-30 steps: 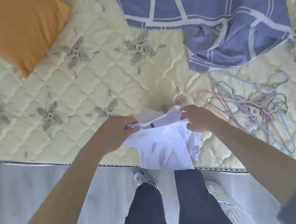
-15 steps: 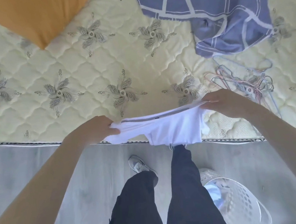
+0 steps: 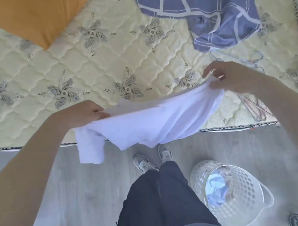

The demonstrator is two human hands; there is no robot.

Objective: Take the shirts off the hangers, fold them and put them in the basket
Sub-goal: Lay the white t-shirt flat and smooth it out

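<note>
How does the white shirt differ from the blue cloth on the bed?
The white shirt is plain; the blue cloth has white lines. The white shirt is held in the air, stretched between the left hand and the right hand; the blue cloth lies crumpled on the bed, untouched. Both are fabric, and neither is in the basket.

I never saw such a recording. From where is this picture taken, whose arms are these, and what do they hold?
No machine here: a person wears a camera on the head, so you look down along their own arms. The left hand and the right hand each grip one end of a white shirt, held spread over the edge of the mattress. On the mattress lie an orange pillow, a blue checked cloth and some wire hangers. A white basket with some cloth inside stands on the floor beside the person's legs.
</note>
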